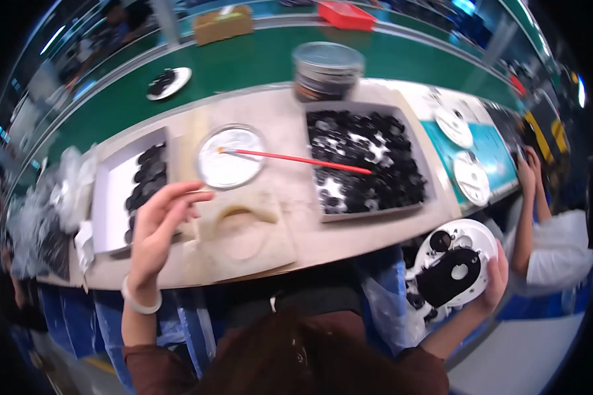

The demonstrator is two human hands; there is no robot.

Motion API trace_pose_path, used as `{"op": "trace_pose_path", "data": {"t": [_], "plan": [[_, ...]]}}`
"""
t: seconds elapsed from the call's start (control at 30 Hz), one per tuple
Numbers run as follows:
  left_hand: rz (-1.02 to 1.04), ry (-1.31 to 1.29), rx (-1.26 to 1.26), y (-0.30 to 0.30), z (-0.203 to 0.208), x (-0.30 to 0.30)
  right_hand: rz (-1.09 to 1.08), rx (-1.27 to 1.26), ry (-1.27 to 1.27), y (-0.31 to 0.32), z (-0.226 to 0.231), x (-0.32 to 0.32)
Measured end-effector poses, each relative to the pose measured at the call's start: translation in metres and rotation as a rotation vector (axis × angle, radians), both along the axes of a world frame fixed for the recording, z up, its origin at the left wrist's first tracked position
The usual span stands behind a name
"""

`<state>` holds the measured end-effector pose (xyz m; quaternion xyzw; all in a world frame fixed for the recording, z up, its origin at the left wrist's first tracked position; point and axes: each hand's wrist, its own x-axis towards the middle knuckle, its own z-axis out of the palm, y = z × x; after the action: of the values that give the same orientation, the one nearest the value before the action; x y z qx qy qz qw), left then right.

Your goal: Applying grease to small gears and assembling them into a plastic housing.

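Note:
My left hand point(161, 227) hovers between the shallow box of black round parts point(99, 210) and a pale block with a round recess point(207, 257). Its fingers reach to the right, loosely bent and apart, and nothing shows in them. At the right, beyond the table's front edge, my right hand point(497, 284) grips the rim of a white round plastic housing point(476, 241). A black plate with a hole point(441, 280) lies on that housing. Across a round dish of white paste point(234, 170) rests a red-handled brush point(303, 160), its handle end over a box of black parts point(315, 191).
A lidded tub point(328, 71) stands behind the large box. White round housings point(471, 178) lie on a teal mat point(501, 158) at the right, near another person's hands point(528, 170). Plastic bags point(46, 210) crowd the left. A green conveyor point(257, 66) runs behind.

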<state>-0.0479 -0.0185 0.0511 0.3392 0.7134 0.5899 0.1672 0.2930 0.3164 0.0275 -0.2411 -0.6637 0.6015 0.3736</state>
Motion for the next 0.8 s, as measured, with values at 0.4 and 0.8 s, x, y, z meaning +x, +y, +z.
{"op": "trace_pose_path", "data": {"t": [0.4, 0.8], "plan": [[0.209, 1.040, -0.420, -0.006, -0.009, 0.058, 0.462, 0.744, -0.319, -0.155, -0.013, -0.221], [0.038, 0.845, -0.358, 0.005, -0.032, 0.048, 0.538, 0.736, -0.315, -0.145, -0.016, -0.231]]}}
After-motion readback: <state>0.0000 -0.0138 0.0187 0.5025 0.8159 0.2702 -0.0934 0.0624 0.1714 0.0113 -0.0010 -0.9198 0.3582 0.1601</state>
